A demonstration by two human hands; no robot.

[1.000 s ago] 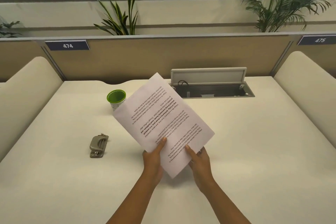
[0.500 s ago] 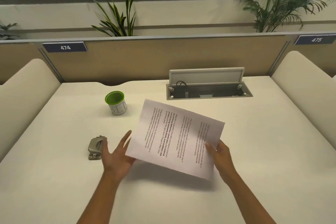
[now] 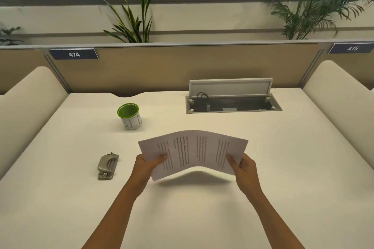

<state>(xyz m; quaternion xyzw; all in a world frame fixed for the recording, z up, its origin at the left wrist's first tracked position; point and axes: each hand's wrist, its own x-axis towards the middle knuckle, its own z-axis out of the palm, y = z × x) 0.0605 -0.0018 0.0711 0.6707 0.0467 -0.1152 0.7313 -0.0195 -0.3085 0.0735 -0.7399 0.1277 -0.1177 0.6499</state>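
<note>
Obs.: printed sheet (image 3: pixel 193 152) is held in the air over the middle of the desk (image 3: pixel 293 168), a little toward the near edge. It touches nothing but the hands, and its shadow falls on the desk below.

Grip: left hand (image 3: pixel 148 166) pinches the left short end with the thumb on top and the fingers under the paper, out of sight. Right hand (image 3: pixel 243 166) pinches the right short end the same way. Both hands are closed on the paper.

Change: a second ago both hands sat together at the near corner and the sheet pointed away toward the far edge. Half a second ago the left hand had let go and lay spread open by the left side, with only the right hand holding. Now the left hand has retaken the paper at the opposite end. The sheet is turned so its print lines run near to far, and its middle bows upward between the hands.

Caveat: cannot tell from this view whether it is a single sheet or a few stacked.

Reading: the regrip looks finished and the paper is under two-handed control. The upward bow suggests the ends are being pushed toward each other, perhaps ahead of a fold.

Also present: hole punch (image 3: pixel 108 166) lies flat toward the left edge, near the left hand but apart from it. Green-rimmed cup (image 3: pixel 129 116) stands upright toward the far edge. Cable hatch (image 3: pixel 232 105) at the far edge has its lid raised.
</note>
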